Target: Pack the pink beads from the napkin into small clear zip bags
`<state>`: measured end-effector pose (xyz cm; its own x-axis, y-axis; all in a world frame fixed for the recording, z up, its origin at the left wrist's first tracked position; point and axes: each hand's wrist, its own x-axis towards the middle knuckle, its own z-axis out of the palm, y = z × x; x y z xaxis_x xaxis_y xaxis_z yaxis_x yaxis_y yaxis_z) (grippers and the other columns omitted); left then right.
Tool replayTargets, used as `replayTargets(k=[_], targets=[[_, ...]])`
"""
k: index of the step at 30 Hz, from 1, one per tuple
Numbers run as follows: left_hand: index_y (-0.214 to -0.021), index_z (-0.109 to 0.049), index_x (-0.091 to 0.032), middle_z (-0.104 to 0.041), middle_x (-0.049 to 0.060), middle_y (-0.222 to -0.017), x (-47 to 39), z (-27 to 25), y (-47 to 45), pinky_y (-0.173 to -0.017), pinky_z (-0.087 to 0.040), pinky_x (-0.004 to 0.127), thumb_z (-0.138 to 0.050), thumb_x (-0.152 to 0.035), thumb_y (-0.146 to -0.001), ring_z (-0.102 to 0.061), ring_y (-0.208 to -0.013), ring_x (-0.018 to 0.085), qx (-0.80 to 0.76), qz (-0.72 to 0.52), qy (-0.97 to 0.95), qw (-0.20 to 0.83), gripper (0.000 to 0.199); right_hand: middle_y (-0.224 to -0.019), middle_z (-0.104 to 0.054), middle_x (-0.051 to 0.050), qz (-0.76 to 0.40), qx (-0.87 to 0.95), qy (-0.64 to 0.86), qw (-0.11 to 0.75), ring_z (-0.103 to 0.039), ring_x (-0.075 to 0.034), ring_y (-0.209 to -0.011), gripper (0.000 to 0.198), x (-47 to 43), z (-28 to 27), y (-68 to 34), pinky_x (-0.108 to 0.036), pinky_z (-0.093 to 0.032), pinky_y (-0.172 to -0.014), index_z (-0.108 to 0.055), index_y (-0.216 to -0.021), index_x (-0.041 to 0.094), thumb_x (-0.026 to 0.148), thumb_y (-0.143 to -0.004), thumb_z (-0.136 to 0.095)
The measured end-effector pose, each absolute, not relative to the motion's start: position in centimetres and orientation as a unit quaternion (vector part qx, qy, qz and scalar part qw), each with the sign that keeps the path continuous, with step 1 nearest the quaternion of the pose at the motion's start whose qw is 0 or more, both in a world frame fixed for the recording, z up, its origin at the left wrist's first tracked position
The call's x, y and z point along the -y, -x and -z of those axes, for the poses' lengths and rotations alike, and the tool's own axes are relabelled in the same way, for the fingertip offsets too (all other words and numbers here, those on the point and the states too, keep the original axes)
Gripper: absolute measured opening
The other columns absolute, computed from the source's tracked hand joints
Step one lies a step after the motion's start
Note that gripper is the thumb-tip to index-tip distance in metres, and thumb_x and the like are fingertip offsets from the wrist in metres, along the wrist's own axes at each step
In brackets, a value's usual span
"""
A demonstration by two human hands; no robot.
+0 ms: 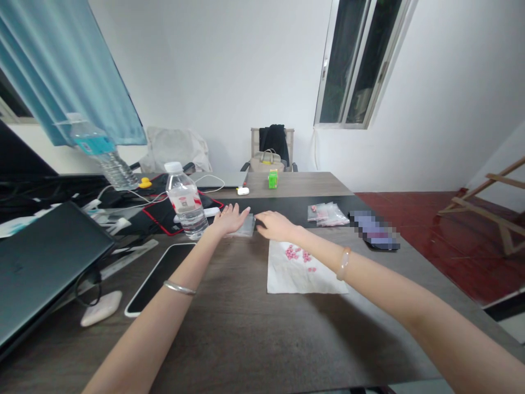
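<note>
My left hand (231, 220) lies with its fingers stretched out and spread, at the left side of a small clear plastic bag (246, 226) on the table. From the right, my right hand (275, 225) reaches to the bag's other edge, its fingers bent and pinched at the corner. Below my right wrist is a white paper napkin (283, 279), partly covered by my forearm. Several small pink beads (292, 252) sit on it in loose clusters. More clear bags (328, 214), one with pinkish pieces inside, lie farther right.
A water bottle (186, 202) stands close by my left hand, with another bottle (102, 150) behind it. On the left are a phone (164, 276), a white mouse (101, 308) and a dark laptop (49, 268). A small green box (273, 179) stands far back; a dark pixelated object (374, 230) lies right.
</note>
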<state>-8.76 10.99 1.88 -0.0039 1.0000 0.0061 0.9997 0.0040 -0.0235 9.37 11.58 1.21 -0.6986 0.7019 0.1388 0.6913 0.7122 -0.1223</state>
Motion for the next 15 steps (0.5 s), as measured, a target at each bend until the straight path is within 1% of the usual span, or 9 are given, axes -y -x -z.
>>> replayTargets(k=[2, 4, 5, 6, 8, 10, 11, 13, 15], targets=[[-0.142, -0.034, -0.010, -0.034, 0.022, -0.148, -11.0, -2.4, 8.0, -0.105, -0.028, 0.053, -0.017, -0.044, -0.097, -0.031, -0.137, 0.034, 0.718, 0.018, 0.696, -0.003, 0.060, -0.119, -0.057, -0.009, -0.017, 0.904, 0.422, 0.071, -0.059, -0.022, -0.102, 0.032, -12.6, -1.8, -12.0, -0.043, -0.051, -0.086, -0.055, -0.118, 0.015, 0.033, -0.091, -0.056], [-0.142, -0.033, -0.007, -0.033, 0.023, -0.148, -10.8, -2.9, 6.7, -0.106, -0.027, 0.050, -0.020, -0.047, -0.096, -0.029, -0.138, 0.032, 0.714, 0.040, 0.699, -0.023, 0.062, -0.114, -0.062, -0.010, -0.001, 0.880, 0.472, 0.052, -0.059, -0.023, -0.105, 0.026, -13.5, -2.2, -14.8, -0.046, -0.047, -0.091, -0.061, -0.109, 0.013, 0.028, -0.089, -0.060], [-0.141, -0.034, -0.008, -0.033, 0.022, -0.149, -10.6, -3.2, 6.0, -0.107, -0.027, 0.047, -0.023, -0.047, -0.096, -0.029, -0.139, 0.031, 0.706, 0.048, 0.706, -0.035, 0.061, -0.109, -0.065, -0.017, 0.003, 0.868, 0.494, 0.048, -0.059, -0.028, -0.106, 0.019, -13.8, -2.2, -16.2, -0.047, -0.045, -0.093, -0.065, -0.100, 0.008, 0.018, -0.083, -0.064], [-0.140, -0.036, -0.009, -0.033, 0.020, -0.149, -10.4, -3.4, 5.2, -0.108, -0.026, 0.045, -0.027, -0.047, -0.095, -0.029, -0.139, 0.030, 0.695, 0.054, 0.715, -0.046, 0.059, -0.105, -0.066, -0.022, 0.005, 0.856, 0.514, 0.048, -0.060, -0.031, -0.106, 0.015, -14.0, -2.1, -17.4, -0.047, -0.043, -0.093, -0.068, -0.093, 0.006, 0.010, -0.079, -0.065], [-0.137, -0.041, -0.012, -0.035, 0.017, -0.149, -9.7, -4.0, 3.6, -0.108, -0.026, 0.042, -0.034, -0.046, -0.093, -0.029, -0.139, 0.028, 0.673, 0.065, 0.734, -0.066, 0.057, -0.103, -0.067, -0.026, 0.002, 0.836, 0.546, 0.061, -0.062, -0.034, -0.104, 0.016, -14.2, -1.8, -19.3, -0.044, -0.044, -0.091, -0.070, -0.088, 0.006, 0.001, -0.075, -0.061], [-0.130, -0.050, -0.014, -0.044, 0.015, -0.144, -9.1, -4.6, 2.1, -0.105, -0.030, 0.038, -0.040, -0.045, -0.090, -0.036, -0.135, 0.028, 0.651, 0.074, 0.750, -0.084, 0.051, -0.101, -0.068, -0.025, -0.012, 0.820, 0.565, 0.089, -0.064, -0.033, -0.101, 0.020, -14.3, -1.3, -20.4, -0.040, -0.046, -0.086, -0.071, -0.087, 0.007, -0.001, -0.074, -0.058], [-0.122, -0.057, -0.015, -0.052, 0.014, -0.137, -8.8, -4.9, 1.5, -0.102, -0.033, 0.037, -0.041, -0.045, -0.090, -0.043, -0.130, 0.029, 0.642, 0.076, 0.757, -0.093, 0.047, -0.100, -0.069, -0.025, -0.023, 0.814, 0.571, 0.107, -0.065, -0.032, -0.099, 0.021, -14.3, -1.2, -20.6, -0.037, -0.046, -0.084, -0.072, -0.086, 0.007, -0.001, -0.074, -0.057], [-0.101, -0.068, -0.017, -0.068, 0.011, -0.116, -8.6, -5.3, 0.3, -0.090, -0.042, 0.034, -0.042, -0.046, -0.089, -0.059, -0.112, 0.029, 0.627, 0.074, 0.767, -0.117, 0.041, -0.094, -0.071, -0.023, -0.054, 0.804, 0.573, 0.149, -0.067, -0.029, -0.093, 0.020, -14.3, -0.9, -20.8, -0.033, -0.047, -0.079, -0.073, -0.083, 0.009, 0.001, -0.075, -0.056], [-0.082, -0.071, -0.017, -0.074, 0.008, -0.091, -8.8, -5.4, -0.6, -0.074, -0.046, 0.030, -0.043, -0.046, -0.087, -0.067, -0.089, 0.026, 0.612, 0.067, 0.774, -0.145, 0.041, -0.090, -0.073, -0.018, -0.093, 0.796, 0.565, 0.198, -0.068, -0.025, -0.086, 0.020, -14.3, -0.6, -20.6, -0.029, -0.048, -0.075, -0.073, -0.080, 0.010, 0.004, -0.077, -0.055]])
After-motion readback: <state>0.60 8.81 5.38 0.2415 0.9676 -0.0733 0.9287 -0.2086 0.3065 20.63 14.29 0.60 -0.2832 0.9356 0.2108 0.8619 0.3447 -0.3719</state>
